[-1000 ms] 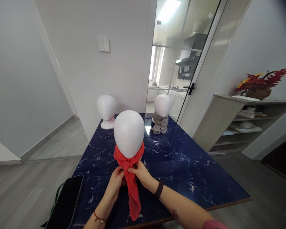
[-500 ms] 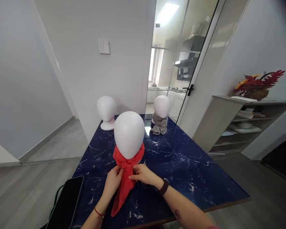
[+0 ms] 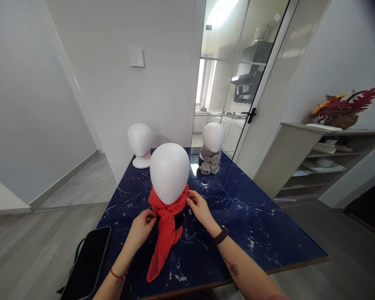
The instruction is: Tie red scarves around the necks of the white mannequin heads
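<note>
A white foam mannequin head (image 3: 169, 173) stands at the middle of the table, a red scarf (image 3: 166, 235) knotted round its neck. The scarf's tails hang from the knot and lie on the tabletop, one long and one short. At the scarf's left edge, below the head, my left hand (image 3: 141, 229) is closed with curled fingers on the fabric; its fingertips are partly hidden. My right hand (image 3: 201, 210) pinches the neck wrap on the right side between thumb and fingers.
The dark blue marbled table (image 3: 237, 233) holds a bare white head (image 3: 140, 139) at back left and another head (image 3: 213, 136) with a grey scarf (image 3: 210, 161) at back right. A black phone-like device (image 3: 87, 264) lies at the left edge. Shelves (image 3: 318, 162) stand right, beyond the table.
Both hands have left the knot. My right hand moved up and right to the neck wrap, my left slightly outward. The short tail now shows, spread to the right.
</note>
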Demonstrator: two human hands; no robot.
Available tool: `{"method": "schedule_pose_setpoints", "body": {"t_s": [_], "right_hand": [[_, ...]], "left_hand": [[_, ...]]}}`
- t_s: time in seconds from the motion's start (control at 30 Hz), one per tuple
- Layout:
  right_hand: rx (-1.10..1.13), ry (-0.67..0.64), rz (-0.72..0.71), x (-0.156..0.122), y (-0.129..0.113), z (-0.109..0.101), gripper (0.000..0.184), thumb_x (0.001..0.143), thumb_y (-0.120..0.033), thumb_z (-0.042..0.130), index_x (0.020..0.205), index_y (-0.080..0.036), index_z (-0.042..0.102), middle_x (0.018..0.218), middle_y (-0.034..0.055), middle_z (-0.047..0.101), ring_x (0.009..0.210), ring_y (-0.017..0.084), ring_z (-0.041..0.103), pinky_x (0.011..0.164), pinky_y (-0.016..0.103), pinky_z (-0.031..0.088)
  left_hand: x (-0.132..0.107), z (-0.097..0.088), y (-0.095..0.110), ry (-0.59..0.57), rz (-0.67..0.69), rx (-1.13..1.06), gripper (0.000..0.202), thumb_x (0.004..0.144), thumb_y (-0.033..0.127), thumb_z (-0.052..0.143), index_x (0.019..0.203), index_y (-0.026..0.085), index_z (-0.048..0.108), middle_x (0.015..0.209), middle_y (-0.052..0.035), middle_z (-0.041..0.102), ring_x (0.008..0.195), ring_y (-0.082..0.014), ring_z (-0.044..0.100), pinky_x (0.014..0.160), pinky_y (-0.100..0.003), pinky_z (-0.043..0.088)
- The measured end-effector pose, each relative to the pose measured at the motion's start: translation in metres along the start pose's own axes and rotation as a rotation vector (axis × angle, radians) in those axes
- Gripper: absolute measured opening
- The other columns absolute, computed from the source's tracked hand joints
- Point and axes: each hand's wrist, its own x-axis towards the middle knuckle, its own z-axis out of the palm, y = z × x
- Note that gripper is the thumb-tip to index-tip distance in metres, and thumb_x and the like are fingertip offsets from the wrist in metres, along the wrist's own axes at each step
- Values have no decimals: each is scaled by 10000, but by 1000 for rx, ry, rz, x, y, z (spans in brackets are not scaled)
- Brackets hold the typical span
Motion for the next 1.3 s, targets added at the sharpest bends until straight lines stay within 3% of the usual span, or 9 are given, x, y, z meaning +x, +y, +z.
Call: {"method": "schedule_pose_setpoints", "body": {"t_s": [0.13,0.3,0.47,0.67,0.8,0.9,1.03,1.2,1.3], "right_hand": [[-52,126,104,4,12,-3,362,777,-281,484,1116,-165,541,935,67,612,751,173,582,730,329,467],[-223,57,71,7,30,-1,339,762,-194,501,1085,-163,596,995,89,619,865,193,579,860,359,443],[-488,-16,-51,-6,32,17,321,874,-210,397,1113,-147,602,1105,135,581,1038,234,521,941,381,401],[-643,-26,-14,-10,27,27,306,891,-209,364,1066,-142,606,1110,146,576,1018,256,517,925,388,406],[-513,-6,39,-8,24,25,262,877,-238,381,1028,-136,569,1087,159,584,1029,270,527,924,404,404],[-253,-10,75,-8,22,24,238,886,-303,385,1048,-162,487,1074,141,605,1003,252,571,878,388,436],[129,-26,193,-9,18,27,301,871,-393,430,1104,-212,371,869,56,652,770,212,641,698,347,490],[550,52,330,-11,9,31,500,750,-376,599,1156,-260,331,723,-41,612,564,143,592,537,262,463],[639,132,360,-8,6,25,557,680,-327,650,1159,-254,375,660,-61,606,457,103,512,458,214,399]], "left_hand": [[23,-14,1,183,60,203,321,739,122,413,1024,141,559,1042,-128,642,903,-218,637,813,-328,473],[66,-21,2,131,42,314,548,674,38,429,1220,40,476,1229,-228,563,1097,-267,576,942,-357,430],[84,-3,-18,134,-14,104,560,731,84,394,1289,75,439,1240,-179,580,1114,-243,573,950,-371,433],[74,12,-23,96,40,-29,441,811,207,355,1195,122,553,1224,-131,609,1126,-242,555,959,-370,407],[65,15,-3,82,58,21,400,841,269,324,1087,145,614,1097,-124,663,987,-249,605,867,-374,442],[61,17,5,130,96,53,392,859,309,318,1040,155,630,1030,-120,667,934,-246,602,840,-379,443],[58,22,6,185,134,74,390,875,351,327,1042,159,622,972,-110,649,907,-241,587,830,-389,445],[51,29,12,218,191,58,389,889,362,346,1098,174,614,1007,-103,628,950,-240,576,876,-406,437],[47,33,17,210,239,-36,439,912,394,341,1257,197,527,1193,-103,586,1100,-229,534,982,-411,386]]}}
